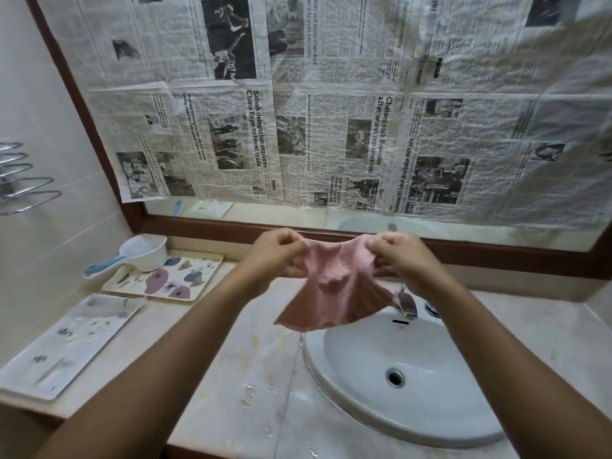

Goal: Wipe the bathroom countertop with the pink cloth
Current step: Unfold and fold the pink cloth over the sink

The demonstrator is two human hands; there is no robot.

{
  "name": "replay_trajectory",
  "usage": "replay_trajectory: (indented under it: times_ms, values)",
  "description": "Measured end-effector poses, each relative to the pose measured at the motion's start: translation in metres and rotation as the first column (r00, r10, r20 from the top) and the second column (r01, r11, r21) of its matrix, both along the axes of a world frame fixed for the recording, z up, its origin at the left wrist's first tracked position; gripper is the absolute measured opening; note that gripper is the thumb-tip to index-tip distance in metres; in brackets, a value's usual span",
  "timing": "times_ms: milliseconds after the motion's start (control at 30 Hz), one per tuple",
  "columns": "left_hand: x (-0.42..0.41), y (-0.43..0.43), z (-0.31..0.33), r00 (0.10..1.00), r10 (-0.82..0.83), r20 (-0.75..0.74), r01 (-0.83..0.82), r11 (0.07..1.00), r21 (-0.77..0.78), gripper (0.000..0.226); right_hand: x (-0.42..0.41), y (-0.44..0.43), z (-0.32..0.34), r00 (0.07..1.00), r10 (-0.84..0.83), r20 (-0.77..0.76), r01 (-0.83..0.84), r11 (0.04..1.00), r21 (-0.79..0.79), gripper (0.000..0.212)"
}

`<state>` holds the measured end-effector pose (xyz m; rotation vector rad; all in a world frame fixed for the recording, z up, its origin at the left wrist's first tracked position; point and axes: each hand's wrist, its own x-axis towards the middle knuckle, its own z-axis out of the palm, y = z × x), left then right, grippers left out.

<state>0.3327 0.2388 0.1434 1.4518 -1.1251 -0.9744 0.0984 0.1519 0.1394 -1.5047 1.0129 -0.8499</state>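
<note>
The pink cloth hangs spread in the air above the back of the countertop, between both hands. My left hand pinches its upper left corner and my right hand pinches its upper right corner. The cloth's lower edge dangles just over the left rim of the sink and partly hides the tap. The beige marble countertop lies below, with wet patches and yellowish stains left of the sink.
A white oval sink with a chrome tap sits right of centre. At the left stand a floral tray, a white scoop with a blue handle and a pale rectangular tray. Newspaper covers the mirror behind.
</note>
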Motion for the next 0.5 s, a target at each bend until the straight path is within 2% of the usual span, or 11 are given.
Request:
replay_trajectory:
  times_ms: [67,100,167,200,267,333,367,433,500]
  values:
    - [-0.025,-0.002,-0.002,0.998,-0.054,-0.007,0.054,0.998,-0.018,0.013,0.014,0.014,-0.001,0.98,0.179,-0.088,-0.188,0.977,-0.101,0.011]
    - [-0.033,-0.003,-0.003,0.998,-0.067,0.002,0.067,0.997,-0.027,0.016,0.02,0.018,-0.002,0.953,0.226,-0.203,-0.262,0.949,-0.173,0.014]
    - [-0.039,-0.002,-0.004,0.997,-0.064,0.031,0.065,0.997,-0.029,0.026,0.027,0.022,-0.005,0.891,0.107,-0.442,-0.282,0.892,-0.353,0.013]
    - [-0.038,0.0,-0.003,0.996,-0.059,0.065,0.06,0.998,-0.024,0.03,0.028,0.024,-0.005,0.881,0.021,-0.472,-0.245,0.875,-0.418,0.011]
    - [-0.034,0.005,-0.002,0.989,-0.028,0.145,0.037,0.998,-0.06,0.03,0.024,0.021,-0.009,0.885,-0.034,-0.464,-0.209,0.862,-0.462,0.017]
    - [-0.027,0.007,-0.003,0.985,0.036,0.168,-0.01,0.988,-0.155,0.025,0.017,0.02,-0.011,0.9,0.076,-0.428,-0.261,0.882,-0.391,0.021]
    - [-0.021,0.008,-0.006,0.978,0.052,0.204,-0.014,0.983,-0.182,0.033,0.014,0.022,-0.01,0.906,0.171,-0.388,-0.309,0.892,-0.33,0.023]
    - [-0.011,0.013,-0.015,0.921,-0.05,0.386,0.111,0.984,-0.139,0.065,0.009,0.027,-0.009,0.889,0.341,-0.307,-0.413,0.886,-0.213,0.027]
    - [-0.007,0.02,-0.026,0.818,-0.266,0.51,0.305,0.952,0.008,0.078,0.006,0.027,-0.009,0.87,0.42,-0.257,-0.468,0.868,-0.166,0.027]
